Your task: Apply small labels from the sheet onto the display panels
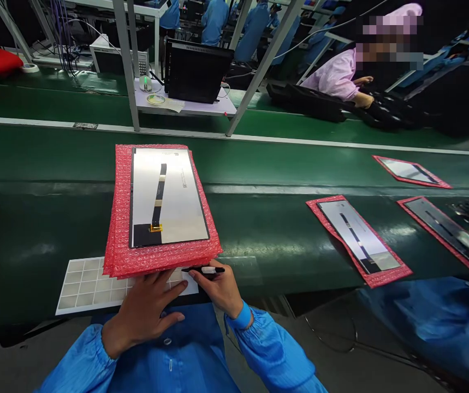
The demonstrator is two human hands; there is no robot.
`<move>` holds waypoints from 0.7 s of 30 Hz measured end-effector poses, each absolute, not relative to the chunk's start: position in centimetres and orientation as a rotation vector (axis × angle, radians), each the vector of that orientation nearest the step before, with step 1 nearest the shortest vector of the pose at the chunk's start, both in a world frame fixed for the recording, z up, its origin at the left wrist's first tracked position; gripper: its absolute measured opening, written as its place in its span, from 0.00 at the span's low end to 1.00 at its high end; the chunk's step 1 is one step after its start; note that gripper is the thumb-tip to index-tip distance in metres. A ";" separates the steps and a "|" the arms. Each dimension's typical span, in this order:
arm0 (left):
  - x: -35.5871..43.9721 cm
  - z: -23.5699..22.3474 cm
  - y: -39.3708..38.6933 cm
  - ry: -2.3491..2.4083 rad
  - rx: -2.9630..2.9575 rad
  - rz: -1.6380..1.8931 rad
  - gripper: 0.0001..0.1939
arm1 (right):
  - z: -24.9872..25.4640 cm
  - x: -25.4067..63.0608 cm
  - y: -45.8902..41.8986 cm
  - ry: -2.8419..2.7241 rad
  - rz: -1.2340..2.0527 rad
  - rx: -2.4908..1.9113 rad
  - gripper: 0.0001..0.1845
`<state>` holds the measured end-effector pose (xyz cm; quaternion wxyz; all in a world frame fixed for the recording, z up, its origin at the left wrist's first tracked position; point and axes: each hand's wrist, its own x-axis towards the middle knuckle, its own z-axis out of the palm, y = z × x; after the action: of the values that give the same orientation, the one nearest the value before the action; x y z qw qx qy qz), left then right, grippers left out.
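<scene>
A silver display panel [167, 197] with a flex cable and gold connector lies face down on a stack of red bubble-wrap sheets [120, 240] on the green conveyor belt [54, 218]. Under the stack's near edge lies a white gridded label sheet [82, 284]. My left hand [144, 311] rests open, fingers spread, on that sheet just below the stack. My right hand [218, 286] is closed on a black marker pen [203, 269], held level at the stack's near right corner.
More panels on red wrap lie on the belt at right [359, 237], [447, 232], [410, 172]. Metal frame legs [128, 71] and a black monitor [197, 71] stand beyond the belt. A person in pink [336, 73] works at far right; a blue-sleeved co-worker [434, 322] sits beside me.
</scene>
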<state>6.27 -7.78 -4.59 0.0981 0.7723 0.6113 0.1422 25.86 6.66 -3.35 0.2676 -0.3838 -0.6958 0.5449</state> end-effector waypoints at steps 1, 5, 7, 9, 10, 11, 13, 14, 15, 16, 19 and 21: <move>6.3 -4.6 -7.8 1.810 2.290 0.423 0.34 | -3.3 25.8 6.7 -1.884 1.457 -1.033 0.08; 6.3 -4.9 -7.8 1.827 2.322 0.415 0.34 | -3.4 25.8 6.8 -1.900 1.421 -0.989 0.07; 6.3 -4.9 -7.8 1.833 2.329 0.420 0.34 | -3.6 25.8 6.8 -1.899 1.424 -0.967 0.07; 6.3 -4.9 -7.8 1.830 2.328 0.435 0.34 | -3.7 25.8 6.8 -1.901 1.422 -0.969 0.06; 6.3 -4.9 -7.8 1.828 2.327 0.443 0.35 | -3.8 25.9 6.8 -1.902 1.417 -0.973 0.06; 6.3 -4.9 -7.8 1.825 2.326 0.448 0.35 | -3.8 25.9 6.9 -1.904 1.412 -0.979 0.06; 6.3 -5.0 -7.8 1.827 2.323 0.450 0.35 | -4.0 25.9 6.9 -1.906 1.407 -0.989 0.06; 6.3 -5.0 -7.8 1.829 2.325 0.445 0.35 | -4.1 25.9 6.9 -1.905 1.411 -0.993 0.07; 6.3 -5.1 -7.8 1.829 2.331 0.436 0.35 | -4.1 25.9 6.9 -1.900 1.420 -0.999 0.07; 6.3 -5.1 -7.8 1.830 2.339 0.427 0.35 | -4.2 25.9 6.9 -1.893 1.429 -1.007 0.08; 6.3 -5.2 -7.9 1.831 2.362 0.411 0.36 | -4.0 25.7 6.7 -1.882 1.436 -1.021 0.10; 6.3 -5.2 -7.9 1.838 2.353 0.411 0.36 | -3.4 25.7 6.5 -1.896 1.402 -1.003 0.10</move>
<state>6.30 -7.91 -5.18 0.0640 0.7792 0.6085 0.1360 25.72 6.47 -3.39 0.2857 -0.3750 -0.7090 0.5244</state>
